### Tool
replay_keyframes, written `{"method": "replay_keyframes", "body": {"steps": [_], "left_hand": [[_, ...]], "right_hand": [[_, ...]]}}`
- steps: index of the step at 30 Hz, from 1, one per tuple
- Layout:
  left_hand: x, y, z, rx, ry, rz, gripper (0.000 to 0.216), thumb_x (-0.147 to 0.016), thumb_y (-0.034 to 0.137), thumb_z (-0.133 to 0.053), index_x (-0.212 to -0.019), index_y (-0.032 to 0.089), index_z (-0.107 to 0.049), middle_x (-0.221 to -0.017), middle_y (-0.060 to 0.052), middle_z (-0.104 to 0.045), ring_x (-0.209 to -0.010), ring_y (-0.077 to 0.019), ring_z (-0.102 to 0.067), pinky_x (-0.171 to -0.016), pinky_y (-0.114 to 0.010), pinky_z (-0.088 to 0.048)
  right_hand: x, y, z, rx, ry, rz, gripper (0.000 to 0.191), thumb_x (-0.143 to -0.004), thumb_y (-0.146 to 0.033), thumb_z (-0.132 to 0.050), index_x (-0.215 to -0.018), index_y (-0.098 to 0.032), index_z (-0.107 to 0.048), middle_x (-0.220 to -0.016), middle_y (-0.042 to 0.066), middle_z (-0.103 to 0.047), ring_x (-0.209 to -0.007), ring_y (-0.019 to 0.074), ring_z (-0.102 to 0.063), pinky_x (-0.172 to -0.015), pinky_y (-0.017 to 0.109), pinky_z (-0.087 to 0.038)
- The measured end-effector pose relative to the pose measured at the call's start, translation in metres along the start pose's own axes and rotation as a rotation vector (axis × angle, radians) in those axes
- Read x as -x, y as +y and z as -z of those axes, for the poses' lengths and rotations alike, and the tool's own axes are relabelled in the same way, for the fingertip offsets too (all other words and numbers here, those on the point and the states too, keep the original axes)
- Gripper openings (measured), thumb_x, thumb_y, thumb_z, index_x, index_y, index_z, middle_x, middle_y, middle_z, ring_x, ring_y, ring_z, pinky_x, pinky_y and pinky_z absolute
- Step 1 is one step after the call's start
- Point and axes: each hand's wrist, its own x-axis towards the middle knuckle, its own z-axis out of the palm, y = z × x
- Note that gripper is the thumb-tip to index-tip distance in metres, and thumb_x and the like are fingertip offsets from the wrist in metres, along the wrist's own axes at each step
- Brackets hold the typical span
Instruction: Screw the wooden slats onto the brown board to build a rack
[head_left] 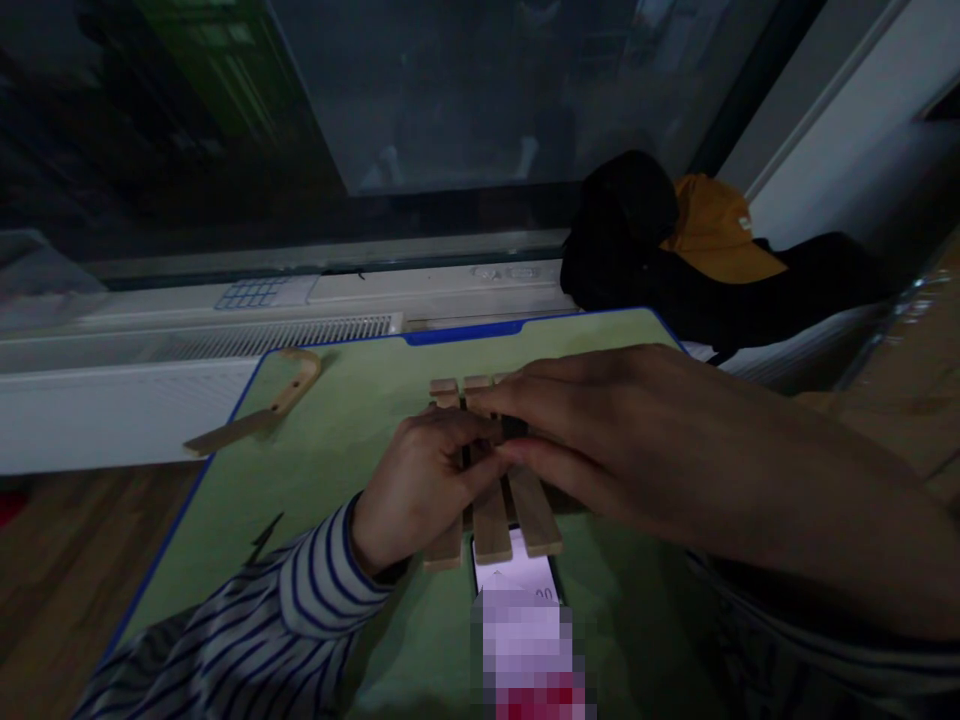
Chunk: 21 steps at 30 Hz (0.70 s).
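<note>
Several narrow wooden slats (491, 530) lie side by side in front of me, apparently part of one piece. My left hand (420, 485) rests over the left and middle slats, thumb and fingers drawn together. Whatever is between those fingertips is hidden. From the right, my right hand (592, 420) reaches across the slats' upper part. Its fingers and thumb close around them, with a dark gap between, and the thumb meets my left fingertips. Below the slats' near ends lies a phone (516, 567) with a lit screen, partly covered by them.
A green board-like tabletop (360, 400) with a blue rim bears everything. A curved wooden piece with holes (296, 383) lies at its left edge, a flat strip jutting past the rim. Behind are a white radiator (127, 415), a window, dark clothing (622, 230) and a mustard cap (712, 230).
</note>
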Motion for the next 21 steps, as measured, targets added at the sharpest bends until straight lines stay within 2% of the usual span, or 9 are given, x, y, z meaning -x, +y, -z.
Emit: {"method": "replay_keyframes", "body": {"steps": [5,8,14,21], "left_hand": [[-0.0004,0.0001,0.0005,0.05,-0.039,0.017,0.01,-0.08,0.029,-0.063,-0.082,0.022,-0.071,-0.075,0.001,-0.072,-0.064,-0.0144,-0.065,-0.064,-0.025,-0.051],[-0.0008,-0.0019,0.0008,0.084,-0.065,0.028,0.011,-0.081,0.027,-0.062,-0.082,0.02,-0.071,-0.074,0.0,-0.072,-0.065,-0.0147,-0.066,-0.061,-0.023,-0.051],[-0.0031,-0.0042,0.0041,0.133,-0.17,-0.001,0.013,-0.084,0.017,-0.056,-0.08,0.018,-0.069,-0.079,0.0,-0.073,-0.072,-0.0146,-0.068,-0.065,-0.023,-0.051],[-0.0039,-0.0061,0.0037,0.221,-0.269,0.036,0.021,-0.087,0.016,-0.049,-0.08,0.018,-0.068,-0.078,-0.001,-0.072,-0.07,-0.0142,-0.068,-0.062,-0.023,-0.051]], "right_hand": [[-0.0016,0.0018,-0.0009,-0.01,0.011,0.022,0.021,-0.089,-0.021,-0.045,-0.102,-0.022,-0.062,-0.091,0.002,-0.068,-0.073,0.0152,-0.062,-0.066,0.028,-0.043],[-0.0028,0.0029,-0.0023,-0.004,0.022,0.007,0.019,-0.089,-0.023,-0.047,-0.101,-0.022,-0.062,-0.088,0.001,-0.068,-0.071,0.0148,-0.061,-0.063,0.028,-0.042],[-0.0037,0.0023,-0.0026,-0.021,0.017,-0.033,0.01,-0.087,-0.026,-0.053,-0.095,-0.025,-0.058,-0.078,-0.006,-0.065,-0.065,0.0128,-0.059,-0.056,0.026,-0.038],[-0.0017,0.0009,-0.0039,0.032,0.013,-0.044,0.014,-0.09,-0.03,-0.05,-0.101,-0.025,-0.056,-0.082,-0.005,-0.065,-0.068,0.0138,-0.06,-0.059,0.028,-0.038]]}}
